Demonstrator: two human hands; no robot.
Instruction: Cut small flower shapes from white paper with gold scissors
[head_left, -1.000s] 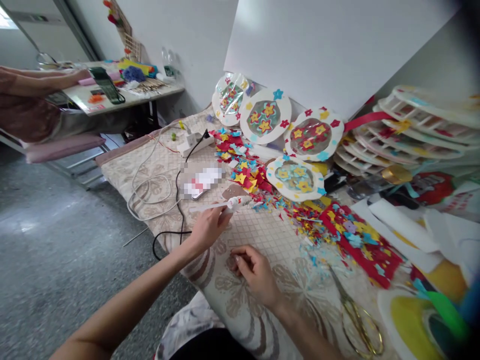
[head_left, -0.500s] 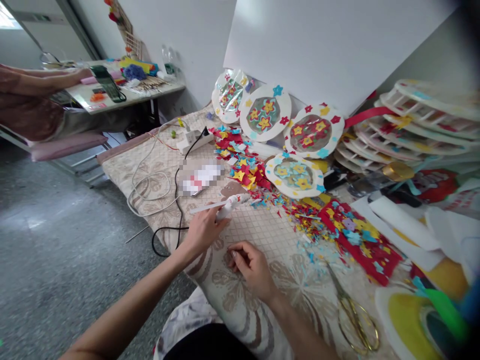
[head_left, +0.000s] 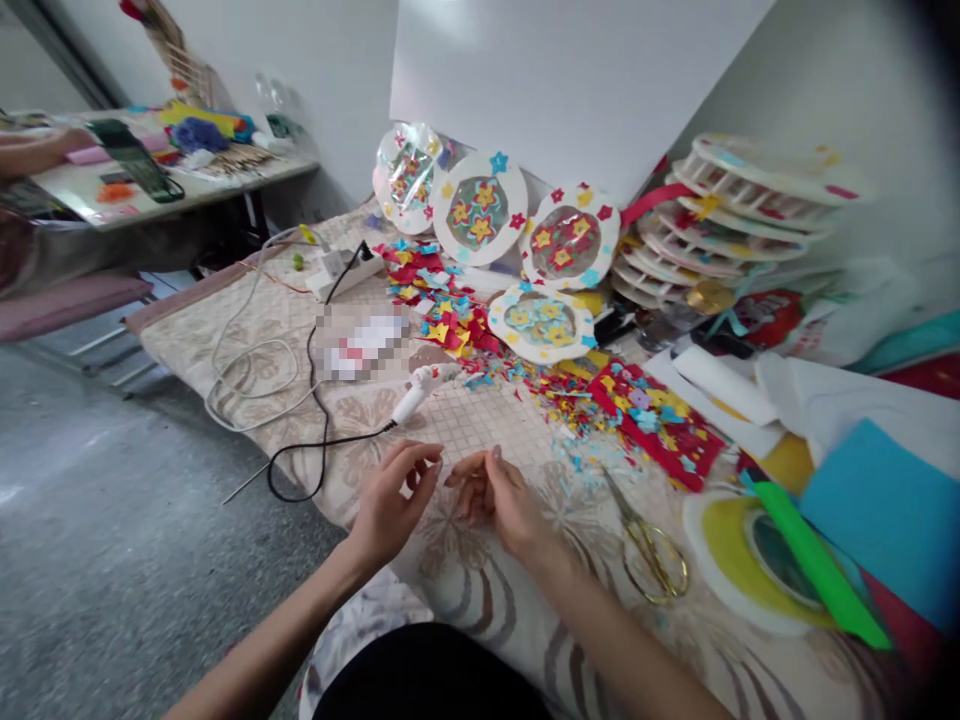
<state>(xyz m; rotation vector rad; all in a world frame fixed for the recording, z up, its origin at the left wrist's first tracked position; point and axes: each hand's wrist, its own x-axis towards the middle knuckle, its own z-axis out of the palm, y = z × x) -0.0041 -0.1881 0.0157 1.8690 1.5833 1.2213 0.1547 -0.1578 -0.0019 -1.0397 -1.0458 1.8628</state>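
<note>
Over the near part of the cloth-covered table, my left hand [head_left: 392,503] hovers with fingers loosely bent and a gap between thumb and fingertips; I see nothing in it. Facing it, my right hand [head_left: 506,500] has its thumb raised and its fingers half curled and apart, with nothing visible in it. Just beyond the left hand lies a white glue gun [head_left: 412,402], its nozzle end by a brown patch [head_left: 435,357] and its black cord [head_left: 325,400] trailing left. Gold-handled scissors [head_left: 651,565] rest right of my right hand.
Flower-decorated white panels [head_left: 480,208] lean at the back beside stacked white frames [head_left: 720,215]. Colourful scraps [head_left: 450,320] and a red sheet with foam flowers [head_left: 660,425] cover the middle. Tape rolls [head_left: 720,560] lie right. A power strip [head_left: 341,275] sits left; another person's arm [head_left: 37,152] shows beyond.
My left hand has let go of the glue gun and come back toward my right hand. The right hand's fingers have loosened and its thumb lifted. The view has turned to the right.
</note>
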